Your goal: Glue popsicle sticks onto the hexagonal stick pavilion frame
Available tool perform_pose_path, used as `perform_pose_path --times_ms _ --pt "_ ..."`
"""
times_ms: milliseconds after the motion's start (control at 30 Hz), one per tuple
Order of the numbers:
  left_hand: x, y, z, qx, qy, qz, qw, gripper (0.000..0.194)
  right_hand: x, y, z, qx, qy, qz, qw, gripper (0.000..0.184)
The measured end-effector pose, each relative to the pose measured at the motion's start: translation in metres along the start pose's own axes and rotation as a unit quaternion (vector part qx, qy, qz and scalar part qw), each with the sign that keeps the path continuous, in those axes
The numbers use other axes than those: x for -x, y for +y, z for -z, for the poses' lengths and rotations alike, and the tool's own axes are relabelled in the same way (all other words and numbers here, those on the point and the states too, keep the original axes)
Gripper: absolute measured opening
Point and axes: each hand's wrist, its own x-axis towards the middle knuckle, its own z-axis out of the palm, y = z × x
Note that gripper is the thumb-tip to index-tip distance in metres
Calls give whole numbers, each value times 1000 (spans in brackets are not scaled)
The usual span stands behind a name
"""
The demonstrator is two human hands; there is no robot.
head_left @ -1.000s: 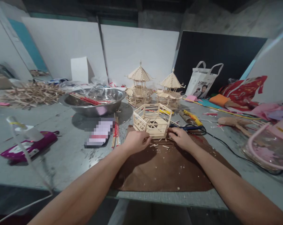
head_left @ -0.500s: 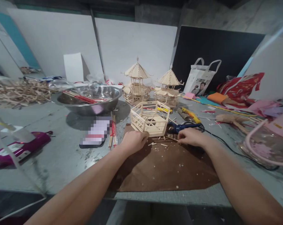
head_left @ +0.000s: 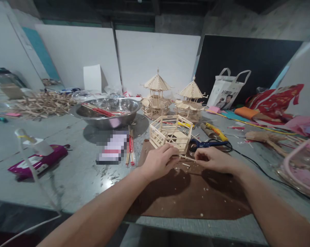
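The right hand [head_left: 214, 160] has its thumb and index finger drawn to a narrow pinch on one end of a thin wooden stick [head_left: 188, 158]. The stick lies at the near side of the hexagonal stick frame [head_left: 177, 137], which serves as the reference for every place below. From the right fingertips its long axis runs leftward and slightly away, roughly crosswise, just before the frame's near bottom edge. Its free end points toward the left fingertips; contact at that end cannot be confirmed.

The left hand [head_left: 158, 162] stands at the frame's near side, its fingers close together and bent over the near bottom edge. Whether they grip the edge or anything beneath it cannot be told. The left hand is the nearer to the frame; the right, to the frame's right and nearer the viewer, is the one on the stick.

Short wooden offcuts [head_left: 186, 165] lie just in front of the frame on a brown mat [head_left: 175, 202]. A blue-handled tool [head_left: 210, 143] rests just right of the frame, with a yellow tool [head_left: 216, 132] beyond it. Left of the frame are a bundle of red-wrapped sticks [head_left: 131, 151] and, farther off, a metal basin [head_left: 106, 122]. Two roofed stick towers, one taller [head_left: 157, 83], one shorter [head_left: 191, 90], stand behind the frame.
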Motion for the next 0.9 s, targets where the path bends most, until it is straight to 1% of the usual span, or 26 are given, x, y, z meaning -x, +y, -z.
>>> perform_pose_path --times_ms 33,100,167,233,400,533,633,700,800,900 --pt "0 1 0 -4 -4 -6 1000 28 -1 -5 -5 -11 8 20 1000 16" --pt "0 2 -1 -12 -31 -16 999 28 -4 -12 -13 -27 31 48 998 16" --pt "0 1 -3 -18 -52 -16 998 28 -7 -15 -18 -27 68 58 996 16" --pt "1 -1 -4 -18 -49 -6 999 28 -9 -14 -19 -16 106 60 992 17" --pt "1 -9 -4 -5 8 41 999 27 -11 -5 -15 -1 194 44 980 18" --pt "0 -15 -6 22 19 71 997 26 -12 -1 -16 -5 233 30 972 17" --pt "0 -17 -8 59 38 96 993 22 -14 3 -17 -5 263 44 964 16" --pt "0 -19 -9 81 67 117 988 22 -15 6 -16 -8 292 49 955 17" --pt "-1 -22 -8 94 117 138 979 28 -17 13 -13 -18 342 38 939 19" --pt "-3 -25 -3 71 156 143 975 31 -21 18 -10 -19 365 21 931 20"
